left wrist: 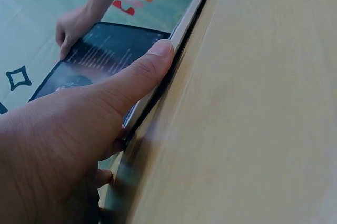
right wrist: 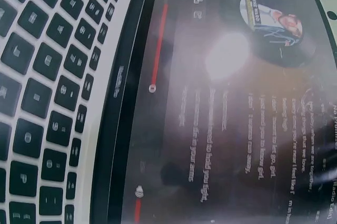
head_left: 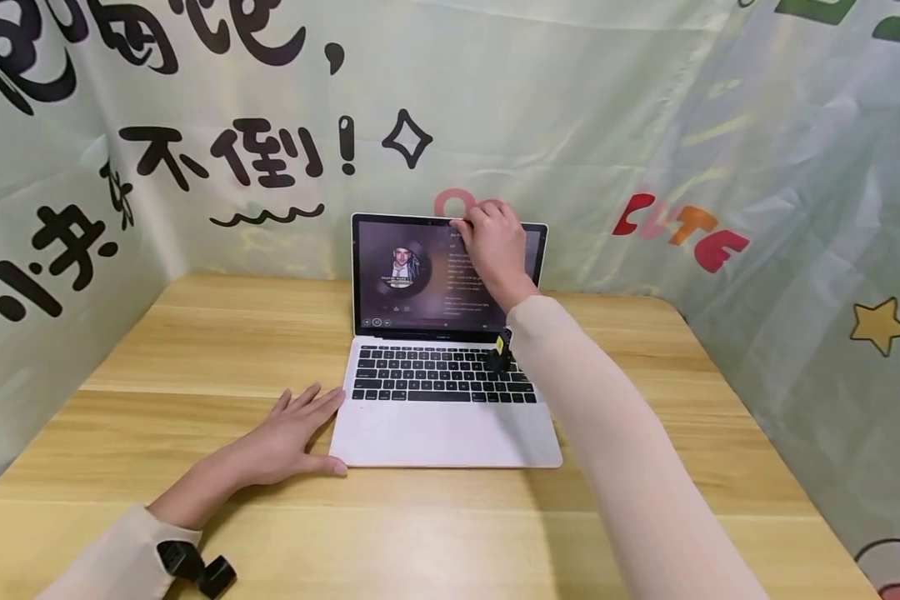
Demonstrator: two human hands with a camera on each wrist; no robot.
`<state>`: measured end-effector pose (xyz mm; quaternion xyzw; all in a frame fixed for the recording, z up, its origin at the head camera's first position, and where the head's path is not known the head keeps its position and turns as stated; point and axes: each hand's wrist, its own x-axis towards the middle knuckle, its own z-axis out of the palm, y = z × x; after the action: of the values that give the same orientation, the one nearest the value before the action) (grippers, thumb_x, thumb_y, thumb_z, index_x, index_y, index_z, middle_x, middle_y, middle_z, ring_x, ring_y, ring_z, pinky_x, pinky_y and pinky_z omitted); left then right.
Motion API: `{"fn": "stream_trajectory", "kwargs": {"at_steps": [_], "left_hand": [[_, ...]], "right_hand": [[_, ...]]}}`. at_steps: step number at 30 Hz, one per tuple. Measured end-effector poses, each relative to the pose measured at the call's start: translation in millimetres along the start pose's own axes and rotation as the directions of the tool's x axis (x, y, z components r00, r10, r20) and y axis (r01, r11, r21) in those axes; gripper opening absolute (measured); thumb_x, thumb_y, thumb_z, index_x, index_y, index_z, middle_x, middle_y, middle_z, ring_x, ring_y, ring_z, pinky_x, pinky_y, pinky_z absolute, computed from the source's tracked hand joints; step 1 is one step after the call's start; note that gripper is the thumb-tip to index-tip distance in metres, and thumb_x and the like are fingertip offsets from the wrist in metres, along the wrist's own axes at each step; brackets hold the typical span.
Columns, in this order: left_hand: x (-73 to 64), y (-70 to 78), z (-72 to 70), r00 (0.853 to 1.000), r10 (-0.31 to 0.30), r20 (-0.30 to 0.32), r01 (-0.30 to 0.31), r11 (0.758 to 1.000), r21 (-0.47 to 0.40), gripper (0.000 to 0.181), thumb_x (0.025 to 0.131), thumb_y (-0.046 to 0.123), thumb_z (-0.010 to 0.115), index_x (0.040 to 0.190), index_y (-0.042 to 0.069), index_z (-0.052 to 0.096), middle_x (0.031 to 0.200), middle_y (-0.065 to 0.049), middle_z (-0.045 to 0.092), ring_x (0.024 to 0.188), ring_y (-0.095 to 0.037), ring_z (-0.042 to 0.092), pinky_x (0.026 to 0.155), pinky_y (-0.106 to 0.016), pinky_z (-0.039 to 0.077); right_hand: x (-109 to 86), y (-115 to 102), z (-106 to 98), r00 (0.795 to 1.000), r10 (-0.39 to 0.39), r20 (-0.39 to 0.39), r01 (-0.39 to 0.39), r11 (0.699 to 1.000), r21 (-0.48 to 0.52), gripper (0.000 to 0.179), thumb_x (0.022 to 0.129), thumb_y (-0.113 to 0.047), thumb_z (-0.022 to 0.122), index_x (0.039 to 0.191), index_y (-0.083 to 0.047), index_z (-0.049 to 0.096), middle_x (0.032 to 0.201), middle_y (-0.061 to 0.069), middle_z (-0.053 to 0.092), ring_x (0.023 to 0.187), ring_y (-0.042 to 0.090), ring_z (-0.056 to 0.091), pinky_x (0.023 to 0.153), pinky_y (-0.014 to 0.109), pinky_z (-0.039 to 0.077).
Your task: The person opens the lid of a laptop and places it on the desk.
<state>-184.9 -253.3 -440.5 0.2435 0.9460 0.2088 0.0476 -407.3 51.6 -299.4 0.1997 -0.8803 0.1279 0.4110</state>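
Observation:
An unfolded silver laptop (head_left: 435,437) stands on the table, its screen (head_left: 427,308) raised and lit with a music player. At the screen's top edge, right of the middle, my right hand (head_left: 495,242) pinches the rim between thumb and curled fingers. My left hand (head_left: 288,437) lies on the table at the laptop's left side, fingers spread and fairly straight. Its fingertips touch the base's left edge, and the thumb (left wrist: 142,71) lies at the near left corner. Keys (right wrist: 37,56) and song lyrics fill the right wrist view, where the hand itself is hidden.
The wooden table (head_left: 217,342) extends on both sides of the laptop and in front of it. Close behind its far edge hangs a pale green printed cloth (head_left: 570,108), which also runs along both sides. Each sleeve carries a small black wrist camera (head_left: 195,567).

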Motion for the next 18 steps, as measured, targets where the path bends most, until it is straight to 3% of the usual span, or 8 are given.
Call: {"fn": "stream_trajectory", "kwargs": {"at_steps": [8, 18], "left_hand": [[0.0, 2.0, 0.7, 1.000, 0.000, 0.002, 0.000, 1.000, 0.009, 0.113, 0.074, 0.077, 0.061, 0.154, 0.005, 0.028, 0.158, -0.010, 0.029, 0.146, -0.041, 0.013, 0.113, -0.064, 0.001], [-1.0, 2.9, -1.3, 1.000, -0.002, 0.002, 0.002, 1.000, 0.010, 0.112, 0.075, 0.076, 0.061, 0.154, 0.004, 0.028, 0.157, -0.012, 0.029, 0.145, -0.042, 0.013, 0.112, -0.065, 0.001]], "right_hand": [[3.0, -0.9, 1.8, 0.991, 0.065, 0.117, -0.063, 0.998, -0.018, 0.034, 0.096, -0.038, 0.062, 0.100, -0.005, 0.072, 0.108, 0.009, 0.069, 0.115, 0.028, 0.055, 0.102, 0.036, 0.043], [-3.3, 1.4, -2.8, 0.992, -0.004, 0.123, 0.003, 1.000, 0.010, 0.037, 0.096, -0.036, 0.063, 0.112, -0.003, 0.070, 0.114, 0.011, 0.067, 0.118, 0.028, 0.053, 0.107, 0.032, 0.037]]}}
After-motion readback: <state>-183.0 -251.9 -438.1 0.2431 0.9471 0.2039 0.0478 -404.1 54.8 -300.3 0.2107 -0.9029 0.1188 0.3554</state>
